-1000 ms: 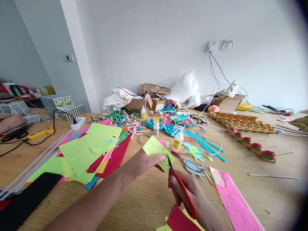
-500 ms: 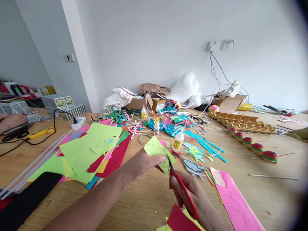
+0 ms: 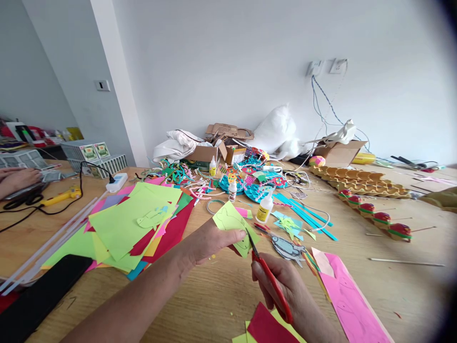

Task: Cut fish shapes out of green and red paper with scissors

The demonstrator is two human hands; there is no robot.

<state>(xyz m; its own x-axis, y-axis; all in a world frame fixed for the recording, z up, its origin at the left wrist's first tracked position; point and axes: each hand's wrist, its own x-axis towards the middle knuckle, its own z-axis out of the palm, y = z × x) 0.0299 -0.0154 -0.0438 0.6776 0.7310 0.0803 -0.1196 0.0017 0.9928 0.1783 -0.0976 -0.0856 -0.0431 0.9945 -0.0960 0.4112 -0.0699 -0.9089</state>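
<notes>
My left hand [image 3: 214, 240] pinches a yellow-green sheet of paper [image 3: 226, 216] that bears a pencil-drawn fish outline. Red-handled scissors [image 3: 273, 286] are in my right hand [image 3: 282, 281], their blades lying against the right part of that sheet, near my left thumb. Just beyond the hands stands a white glue bottle with a yellow label [image 3: 264, 209]. A cut-out blue-grey fish [image 3: 287, 248] lies to the right of the sheet. Below the scissors are red and yellow-green paper pieces [image 3: 269, 326].
Coloured sheets [image 3: 132, 224] are piled at left beside a black object [image 3: 46, 295]. A pink sheet [image 3: 352, 295] lies at right. Craft pieces, boxes [image 3: 203, 155] and egg-carton strips [image 3: 357, 181] line the back. Another person's hand [image 3: 21, 178] rests at far left.
The hands, the sheet and the scissors are nearly where they were. The scissors and my right hand have shifted only very slightly.
</notes>
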